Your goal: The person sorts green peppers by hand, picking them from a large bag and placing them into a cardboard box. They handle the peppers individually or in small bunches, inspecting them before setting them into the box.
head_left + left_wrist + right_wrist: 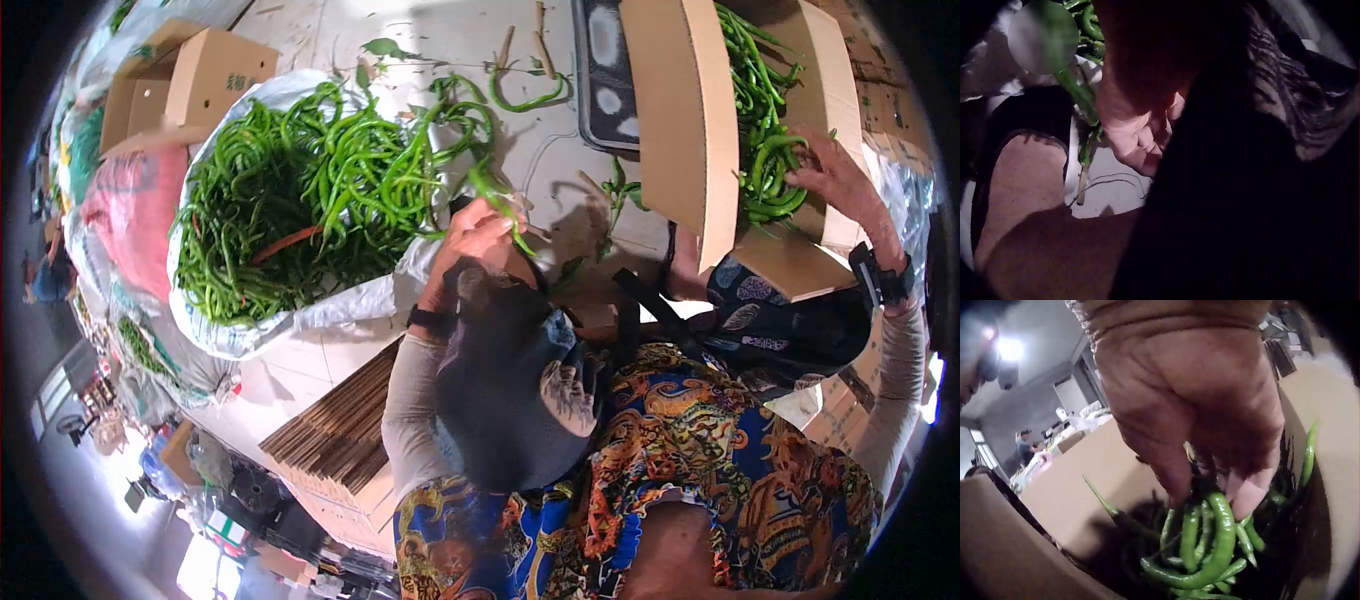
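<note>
Though leafy, pale floor (335,30), grey room (1007,403)

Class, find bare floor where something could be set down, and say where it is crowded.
Bare floor shows between the white sack and the folded cardboard, and between the small carton and the loose leaf. Crowded: the sack, heaped with peppers, and the open carton, where the right hand grips peppers.
</note>
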Tool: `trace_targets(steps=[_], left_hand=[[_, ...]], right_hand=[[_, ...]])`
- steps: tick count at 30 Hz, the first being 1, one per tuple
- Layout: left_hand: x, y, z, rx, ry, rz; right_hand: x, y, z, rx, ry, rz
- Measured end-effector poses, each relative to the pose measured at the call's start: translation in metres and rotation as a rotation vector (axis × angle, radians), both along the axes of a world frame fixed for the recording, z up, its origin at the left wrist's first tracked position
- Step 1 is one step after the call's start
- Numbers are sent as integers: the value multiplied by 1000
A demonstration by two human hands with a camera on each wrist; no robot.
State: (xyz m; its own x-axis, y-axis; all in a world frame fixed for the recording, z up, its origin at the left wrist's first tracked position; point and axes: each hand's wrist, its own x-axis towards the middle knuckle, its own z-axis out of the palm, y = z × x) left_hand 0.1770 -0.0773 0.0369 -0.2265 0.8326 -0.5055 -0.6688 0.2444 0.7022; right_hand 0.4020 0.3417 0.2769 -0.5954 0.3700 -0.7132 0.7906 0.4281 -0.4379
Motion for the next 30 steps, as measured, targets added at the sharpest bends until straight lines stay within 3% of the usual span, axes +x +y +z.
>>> trace_targets(steps=[3,5,7,9,11,13,15,16,18,20,22,24,25,27,30], left_hand=[[-3,7,19,-30,136,31],[-8,10,44,57,140,79],[-12,6,54,145,144,124],[-15,-2,59,198,69,190],[-16,-6,62,170,17,220],[-19,-9,67,105,52,261],[-28,-22,56,38,358,293],[-31,-28,51,92,328,447],[-45,-48,44,122,462,622],[-67,-69,46,-95,747,636],[-82,-85,45,-215,915,616],[-92,-93,39,-347,1062,511],[-93,-91,34,-349,1062,510],[-94,-83,20,-398,1441,293],[-95,-75,-21,-545,1564,151]], right_hand=[[-27,-5,10,252,-290,207],[2,20,-8,50,-207,76],[-22,0,18,-1,-305,28],[-27,0,22,42,-401,311],[32,37,-5,157,-105,340],[38,26,9,649,59,585],[17,0,29,675,87,533],[-1,-23,44,702,117,478],[-37,-89,86,549,104,319],[-40,-139,106,417,219,360],[-41,-172,98,-8,405,435],[-37,-191,73,-263,368,442],[-38,-198,60,-317,247,454],[-31,-210,22,-271,286,446],[-27,-222,-22,-91,380,409]])
